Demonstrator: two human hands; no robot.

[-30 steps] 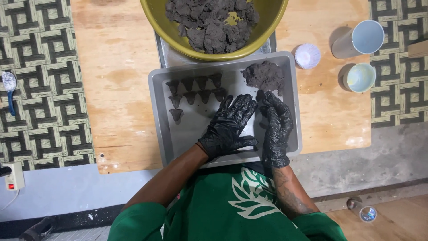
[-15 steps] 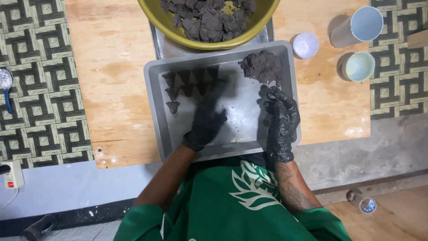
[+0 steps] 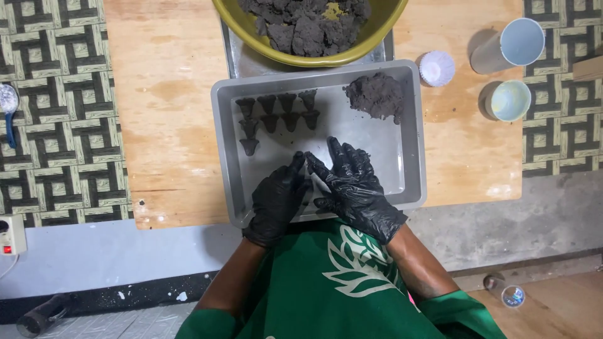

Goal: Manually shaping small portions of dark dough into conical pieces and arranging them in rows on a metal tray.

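Observation:
Both hands wear black gloves and meet over the near part of a grey tray. My left hand and my right hand press palm to palm; what lies between them is hidden. At the tray's far left stand several small dark cone shapes. A lump of dark paste sits in the tray's far right corner. A yellow-green bowl full of the same dark paste stands just beyond the tray.
The tray rests on a wooden board over a patterned mat. To the right are a white cap, a pale blue cup and a small green cup. A spoon lies at far left.
My left hand pulled back from the cones and my right hand came left; the two now meet at the tray's near middle.

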